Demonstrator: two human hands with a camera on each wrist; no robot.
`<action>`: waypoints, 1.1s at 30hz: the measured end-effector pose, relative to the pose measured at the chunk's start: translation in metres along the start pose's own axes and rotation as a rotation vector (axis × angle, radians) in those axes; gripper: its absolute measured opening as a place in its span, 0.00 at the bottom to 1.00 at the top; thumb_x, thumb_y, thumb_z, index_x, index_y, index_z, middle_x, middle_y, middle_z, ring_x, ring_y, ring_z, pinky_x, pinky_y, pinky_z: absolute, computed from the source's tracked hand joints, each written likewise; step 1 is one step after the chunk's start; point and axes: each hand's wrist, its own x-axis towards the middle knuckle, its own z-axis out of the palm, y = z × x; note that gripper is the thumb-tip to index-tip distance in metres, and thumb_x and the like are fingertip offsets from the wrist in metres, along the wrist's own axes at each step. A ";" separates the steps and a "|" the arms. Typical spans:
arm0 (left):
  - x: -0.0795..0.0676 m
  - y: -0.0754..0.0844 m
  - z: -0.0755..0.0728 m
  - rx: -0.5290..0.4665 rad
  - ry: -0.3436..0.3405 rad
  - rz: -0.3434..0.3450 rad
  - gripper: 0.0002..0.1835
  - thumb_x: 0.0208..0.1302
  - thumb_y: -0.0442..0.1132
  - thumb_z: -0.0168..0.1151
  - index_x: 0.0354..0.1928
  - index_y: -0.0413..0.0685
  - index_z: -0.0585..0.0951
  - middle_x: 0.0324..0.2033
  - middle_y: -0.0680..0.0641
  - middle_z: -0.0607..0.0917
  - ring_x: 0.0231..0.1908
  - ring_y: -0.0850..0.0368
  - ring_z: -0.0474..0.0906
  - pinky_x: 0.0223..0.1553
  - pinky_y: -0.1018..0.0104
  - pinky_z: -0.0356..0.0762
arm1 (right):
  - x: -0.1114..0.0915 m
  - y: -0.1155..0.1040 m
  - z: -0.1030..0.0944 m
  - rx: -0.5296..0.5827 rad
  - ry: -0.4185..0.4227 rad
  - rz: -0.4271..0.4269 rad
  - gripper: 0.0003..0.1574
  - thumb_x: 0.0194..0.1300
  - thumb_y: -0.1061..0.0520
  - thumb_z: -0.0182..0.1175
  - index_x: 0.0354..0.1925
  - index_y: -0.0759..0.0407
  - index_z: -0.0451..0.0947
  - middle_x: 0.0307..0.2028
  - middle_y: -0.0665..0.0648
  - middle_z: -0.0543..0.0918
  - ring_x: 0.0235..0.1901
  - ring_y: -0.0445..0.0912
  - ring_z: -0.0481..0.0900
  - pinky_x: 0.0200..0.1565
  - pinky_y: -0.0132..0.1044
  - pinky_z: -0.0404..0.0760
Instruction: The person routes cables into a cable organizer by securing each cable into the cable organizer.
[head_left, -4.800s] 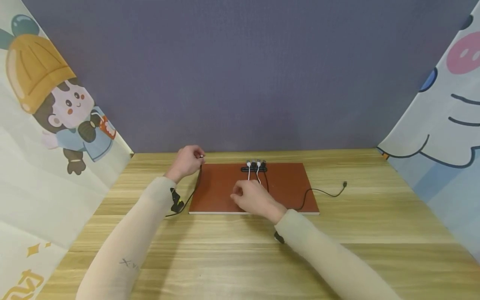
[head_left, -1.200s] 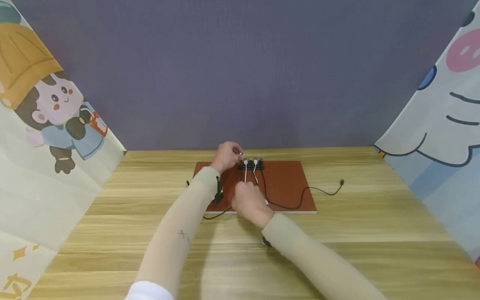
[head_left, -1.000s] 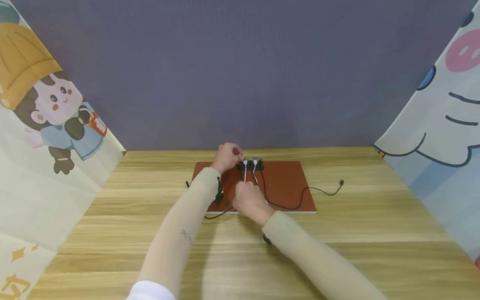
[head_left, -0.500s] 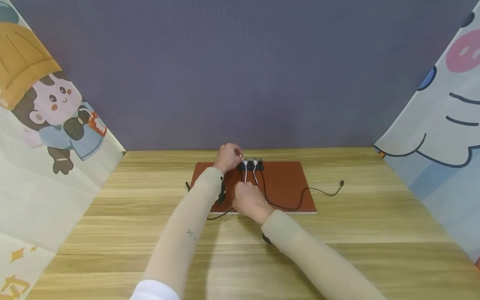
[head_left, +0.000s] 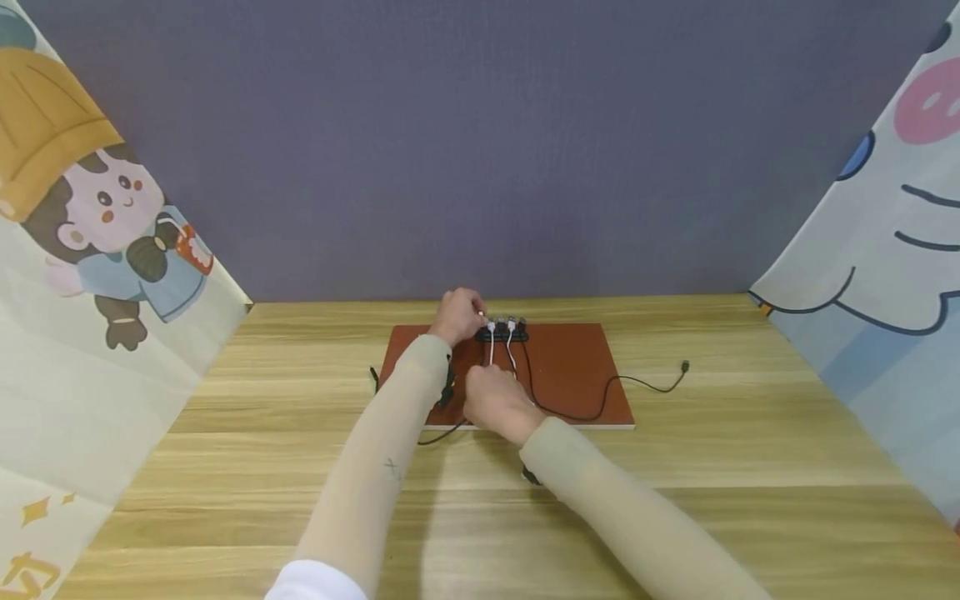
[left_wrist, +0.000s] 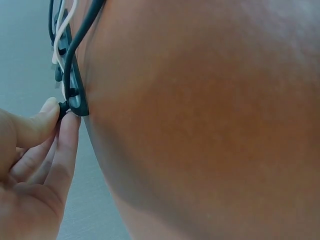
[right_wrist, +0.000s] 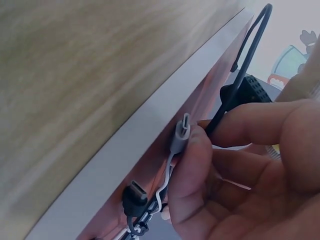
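A black cable holder lies along the far edge of a red-brown board, with several black and white cables set across it. At the holder's left end, my left hand pinches the black plug of a cable between thumb and fingers. That black cable runs over the holder's end slot in the left wrist view. My right hand, above the board's near edge, pinches a black cable between thumb and forefinger. Beside its fingers are a white USB-C plug and a black plug.
The board lies on a wooden table before a grey-blue wall. A black cable end stretches right past the board, and another dark cable tip shows at its left edge. Printed cartoon panels flank both sides.
Since the earliest frame, my left hand has carried the black cable's plug rightward from beyond the board's left corner to the holder. My right hand has shifted slightly nearer. Both hands barely move over the last second.
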 end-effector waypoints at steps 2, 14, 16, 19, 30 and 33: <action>-0.001 0.001 0.000 0.005 -0.005 -0.006 0.07 0.66 0.36 0.70 0.44 0.43 0.86 0.43 0.44 0.85 0.46 0.47 0.79 0.46 0.56 0.79 | 0.000 0.000 0.000 0.003 -0.006 -0.008 0.13 0.67 0.65 0.59 0.24 0.58 0.75 0.18 0.54 0.75 0.16 0.45 0.69 0.20 0.38 0.68; -0.004 0.002 0.004 -0.006 -0.022 -0.027 0.05 0.67 0.36 0.69 0.42 0.43 0.85 0.44 0.43 0.83 0.49 0.46 0.76 0.46 0.54 0.78 | -0.004 0.002 0.002 -0.011 0.001 -0.051 0.14 0.68 0.65 0.58 0.24 0.57 0.74 0.16 0.53 0.71 0.14 0.44 0.65 0.18 0.37 0.65; -0.004 0.001 0.004 -0.021 -0.021 -0.036 0.05 0.67 0.36 0.69 0.42 0.43 0.85 0.45 0.43 0.83 0.50 0.45 0.75 0.47 0.54 0.77 | -0.005 0.002 0.003 -0.011 0.003 -0.054 0.13 0.67 0.65 0.59 0.25 0.58 0.75 0.18 0.54 0.73 0.14 0.44 0.66 0.18 0.37 0.65; -0.005 0.000 0.004 -0.032 -0.026 -0.048 0.06 0.68 0.36 0.68 0.44 0.42 0.86 0.47 0.42 0.83 0.51 0.44 0.74 0.48 0.53 0.77 | -0.006 0.001 0.005 -0.003 0.014 -0.059 0.14 0.66 0.66 0.59 0.23 0.57 0.74 0.17 0.54 0.73 0.14 0.44 0.66 0.18 0.37 0.66; -0.010 0.004 0.005 0.012 -0.060 -0.056 0.19 0.73 0.37 0.61 0.63 0.42 0.80 0.62 0.41 0.80 0.66 0.43 0.71 0.60 0.53 0.75 | -0.007 0.013 -0.002 0.134 0.007 -0.147 0.17 0.70 0.66 0.53 0.23 0.57 0.74 0.14 0.51 0.68 0.12 0.40 0.60 0.17 0.34 0.62; -0.012 0.003 0.003 -0.012 -0.056 -0.058 0.23 0.73 0.37 0.62 0.67 0.41 0.76 0.64 0.40 0.78 0.62 0.44 0.75 0.58 0.54 0.77 | -0.009 0.021 -0.007 0.143 0.042 -0.139 0.12 0.71 0.66 0.53 0.32 0.60 0.81 0.19 0.53 0.76 0.14 0.40 0.66 0.20 0.35 0.66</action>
